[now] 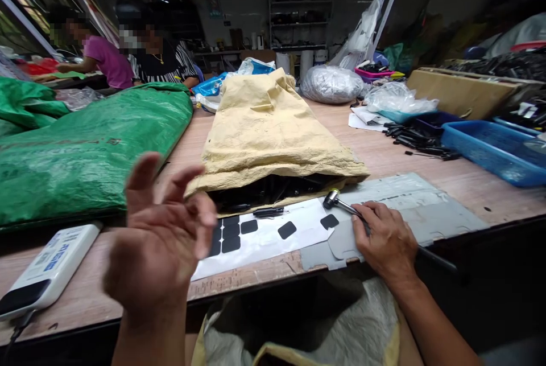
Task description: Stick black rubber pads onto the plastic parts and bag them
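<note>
My right hand (384,238) is closed round the shaft of a small hammer (331,200), its head resting by the edge of a white sheet (260,252) and its black handle end sticking out toward me. Raised at the left, my left hand (162,229) is empty, with fingers spread and curled, partly blurred. Black rounded squares (287,230) lie on the white sheet, several in rows beside the left hand. A slim black part (268,212) lies at the mouth of a tan sack (268,127), which holds many black pieces.
A green sack (94,149) and a white power bank (51,269) with a cable are at left. On the right are a blue tray (499,149), loose black parts (420,138) and a grey board (405,206). An open sack (367,320) sits below the table edge. Two people sit beyond.
</note>
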Action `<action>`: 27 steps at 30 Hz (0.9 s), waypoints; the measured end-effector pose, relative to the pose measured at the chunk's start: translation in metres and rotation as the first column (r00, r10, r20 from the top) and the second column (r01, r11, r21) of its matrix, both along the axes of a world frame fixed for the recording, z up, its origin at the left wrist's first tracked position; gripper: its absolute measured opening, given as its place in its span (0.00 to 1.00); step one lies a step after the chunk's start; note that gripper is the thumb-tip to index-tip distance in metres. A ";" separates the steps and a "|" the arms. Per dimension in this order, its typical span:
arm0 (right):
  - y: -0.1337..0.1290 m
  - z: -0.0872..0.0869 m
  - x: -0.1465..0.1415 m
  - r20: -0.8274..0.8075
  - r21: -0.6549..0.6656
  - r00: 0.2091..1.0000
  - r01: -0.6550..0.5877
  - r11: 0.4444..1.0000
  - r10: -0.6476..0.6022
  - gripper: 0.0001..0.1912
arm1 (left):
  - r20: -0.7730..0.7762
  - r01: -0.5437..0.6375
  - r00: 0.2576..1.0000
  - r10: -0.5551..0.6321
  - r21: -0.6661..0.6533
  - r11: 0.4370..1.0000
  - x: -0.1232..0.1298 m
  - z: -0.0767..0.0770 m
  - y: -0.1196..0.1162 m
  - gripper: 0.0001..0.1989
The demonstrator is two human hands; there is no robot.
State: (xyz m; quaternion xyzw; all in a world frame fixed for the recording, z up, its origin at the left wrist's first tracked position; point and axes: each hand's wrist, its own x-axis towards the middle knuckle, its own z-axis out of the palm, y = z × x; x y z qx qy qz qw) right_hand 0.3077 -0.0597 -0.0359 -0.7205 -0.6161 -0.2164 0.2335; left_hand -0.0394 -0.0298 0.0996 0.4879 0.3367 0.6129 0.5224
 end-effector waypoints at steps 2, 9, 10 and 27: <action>0.000 0.001 -0.001 -0.018 -0.003 1.000 0.005 1.000 -0.005 0.13 | -0.302 0.029 0.953 0.014 0.138 0.990 0.012 -0.021 0.007 0.27; 0.000 0.005 -0.004 -0.080 0.008 0.997 -0.002 1.000 0.003 0.12 | -0.910 0.086 0.281 0.305 0.340 0.936 0.035 -0.100 0.043 0.17; 0.000 0.005 -0.004 -0.085 0.008 0.996 -0.007 1.000 0.008 0.12 | -0.920 0.085 0.246 0.305 0.334 0.939 0.035 -0.105 0.045 0.15; -0.002 0.009 0.004 -0.175 -0.015 0.977 -0.125 0.992 0.120 0.08 | -0.915 0.210 0.387 0.115 0.209 0.955 0.060 -0.106 0.009 0.08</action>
